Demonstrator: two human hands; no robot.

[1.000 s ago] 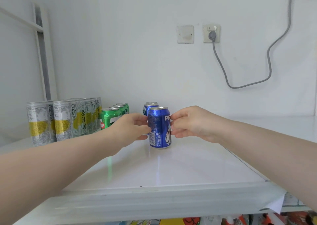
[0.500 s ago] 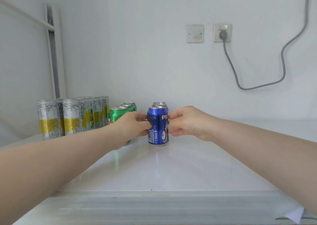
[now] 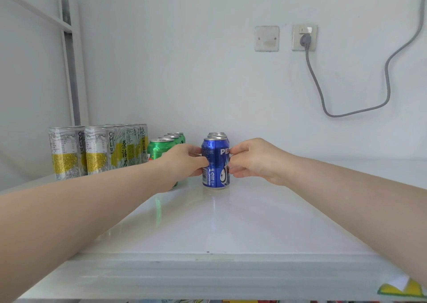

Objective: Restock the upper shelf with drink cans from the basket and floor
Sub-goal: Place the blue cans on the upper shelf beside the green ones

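A blue Pepsi can (image 3: pixel 216 164) stands upright on the white upper shelf (image 3: pixel 219 228), at the front of a row of blue cans whose tops show behind it. My left hand (image 3: pixel 182 164) holds its left side with curled fingers. My right hand (image 3: pixel 254 160) pinches its right side. Both forearms reach in over the shelf's front edge. The basket and floor are out of view.
Left of the blue row stands a row of green cans (image 3: pixel 161 149), partly hidden by my left hand. Further left are two rows of tall silver-and-yellow cans (image 3: pixel 92 151). A wall socket (image 3: pixel 304 37) with a grey cable (image 3: pixel 323 103) is on the back wall.
The blue can has slid further back on the shelf, close against the blue cans behind it, with both hands still on it. The camera has moved up and to the left.
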